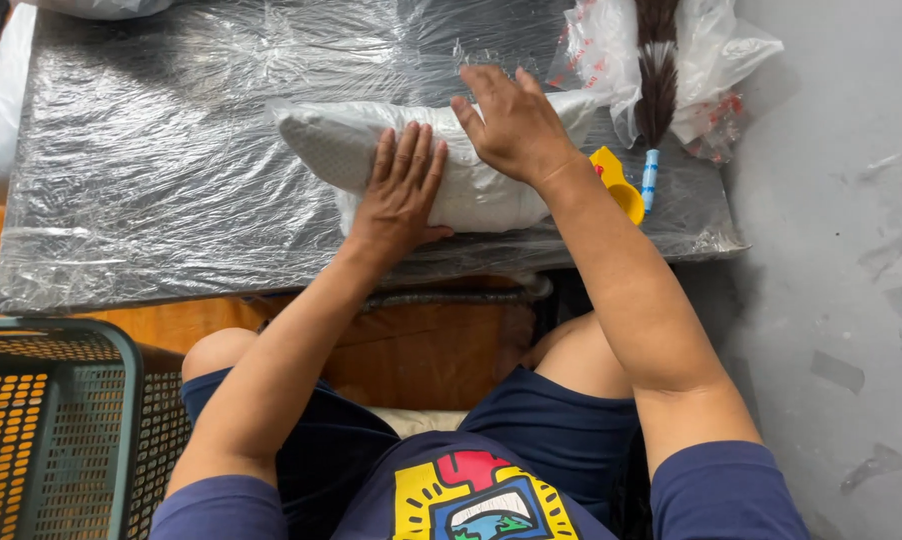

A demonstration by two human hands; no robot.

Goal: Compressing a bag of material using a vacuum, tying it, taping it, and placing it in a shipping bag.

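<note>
A white soft bundle in clear plastic wrap point(321, 140) lies across a low table covered in crinkled plastic film point(151, 160). My left hand point(399, 190) rests flat on the bundle's near middle, fingers spread and pointing away. My right hand point(511, 122) presses flat on the bundle's right part, fingers extended toward the far side. Neither hand grips anything.
A yellow plastic tool point(616, 183) and a dark brush with a blue-and-white handle point(655, 90) lie right of the bundle, on clear bags with red print point(711, 60). A green perforated crate point(51, 420) stands at lower left. Grey floor point(841, 250) runs along the right.
</note>
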